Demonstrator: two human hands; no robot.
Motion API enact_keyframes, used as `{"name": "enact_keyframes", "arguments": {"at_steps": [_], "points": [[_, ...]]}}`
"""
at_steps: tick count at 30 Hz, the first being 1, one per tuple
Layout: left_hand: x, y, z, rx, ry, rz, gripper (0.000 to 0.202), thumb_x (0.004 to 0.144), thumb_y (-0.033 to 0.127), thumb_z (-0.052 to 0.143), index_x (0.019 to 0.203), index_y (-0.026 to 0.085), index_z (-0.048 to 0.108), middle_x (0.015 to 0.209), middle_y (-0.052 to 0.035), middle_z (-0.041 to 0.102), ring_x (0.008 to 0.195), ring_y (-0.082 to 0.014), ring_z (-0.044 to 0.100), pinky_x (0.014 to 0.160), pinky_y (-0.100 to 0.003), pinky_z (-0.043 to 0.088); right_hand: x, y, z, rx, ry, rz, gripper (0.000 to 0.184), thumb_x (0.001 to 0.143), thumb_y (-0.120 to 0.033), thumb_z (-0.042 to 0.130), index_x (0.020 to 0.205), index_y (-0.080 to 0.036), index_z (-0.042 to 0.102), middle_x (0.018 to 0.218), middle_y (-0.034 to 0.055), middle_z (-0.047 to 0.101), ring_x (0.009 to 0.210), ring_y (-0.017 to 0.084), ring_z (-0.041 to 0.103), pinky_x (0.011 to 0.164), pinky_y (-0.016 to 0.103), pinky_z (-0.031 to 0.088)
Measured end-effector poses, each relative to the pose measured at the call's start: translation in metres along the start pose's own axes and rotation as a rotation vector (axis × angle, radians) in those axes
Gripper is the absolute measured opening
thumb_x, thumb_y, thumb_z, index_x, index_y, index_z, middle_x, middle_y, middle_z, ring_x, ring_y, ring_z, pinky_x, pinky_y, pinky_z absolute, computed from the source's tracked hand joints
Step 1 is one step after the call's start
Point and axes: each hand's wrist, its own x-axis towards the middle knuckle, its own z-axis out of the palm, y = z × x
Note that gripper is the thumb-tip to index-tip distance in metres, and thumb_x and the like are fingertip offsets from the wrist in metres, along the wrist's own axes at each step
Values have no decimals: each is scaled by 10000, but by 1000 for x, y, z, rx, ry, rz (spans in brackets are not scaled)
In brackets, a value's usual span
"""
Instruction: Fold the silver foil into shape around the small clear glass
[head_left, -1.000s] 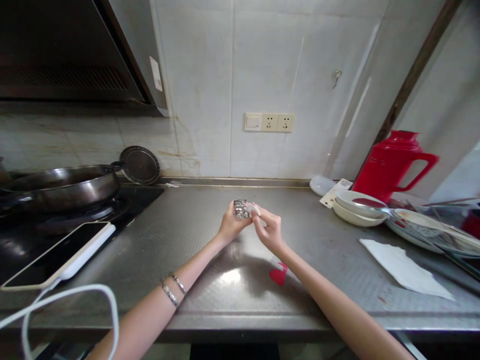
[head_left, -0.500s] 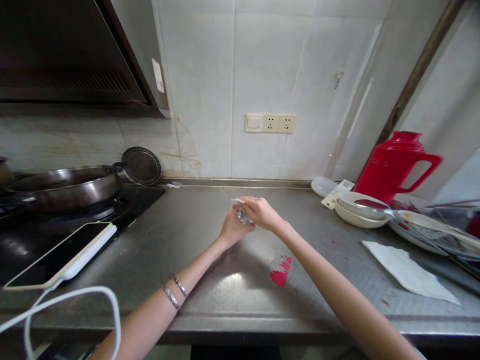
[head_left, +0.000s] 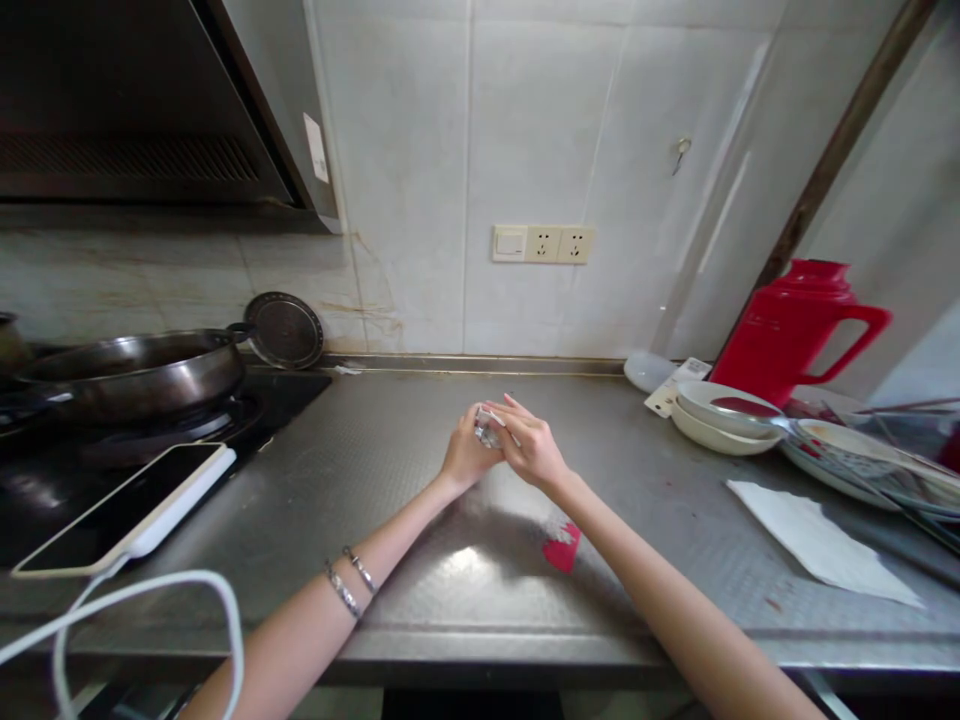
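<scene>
Wrapped round a small shiny piece (head_left: 486, 430), your left hand (head_left: 466, 448) holds it at the centre of the frame; your right hand (head_left: 536, 448) lies against it with bent fingers, and you cannot tell from this view whether they grip anything. Largest around you, the steel counter (head_left: 390, 430) spans the middle and lower frame. A dark range hood (head_left: 127, 90) fills your upper left. At the left edge sits a metal pan (head_left: 165, 388), at the right a red flask (head_left: 784, 335). A phone (head_left: 120, 508) lies lower left, white paper (head_left: 821, 545) lower right, and a ragged red scrap (head_left: 561, 553) just below centre.
</scene>
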Motion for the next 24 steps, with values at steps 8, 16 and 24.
{"name": "enact_keyframes", "arguments": {"at_steps": [8, 16, 24], "points": [[0, 14, -1, -124, -8, -150, 498, 596, 325, 783, 998, 158, 540, 834, -19, 660, 701, -136, 618, 609, -231, 491, -1, -10, -5, 260, 196, 349, 388, 921, -397, 447, 689, -183, 673, 607, 11, 649, 723, 228, 676, 729, 354, 546], [-1, 26, -2, -244, -37, -274, 607, 561, 421, 814, 1035, 145, 552, 702, 36, 583, 415, -44, 441, 305, -150, 343, 17, 23, -10, 180, 379, 584, 492, 888, -545, 440, 591, -168, 550, 522, -26, 480, 507, 106, 441, 503, 223, 351], [0, 24, -4, -113, -40, -275, 546, 591, 332, 768, 1063, 153, 559, 793, -1, 627, 495, -80, 526, 343, -155, 364, 6, 20, -4, 191, -6, 195, 331, 941, -341, 406, 1147, -249, 649, 1126, 48, 690, 1083, 244, 629, 981, 428, 468]]}}
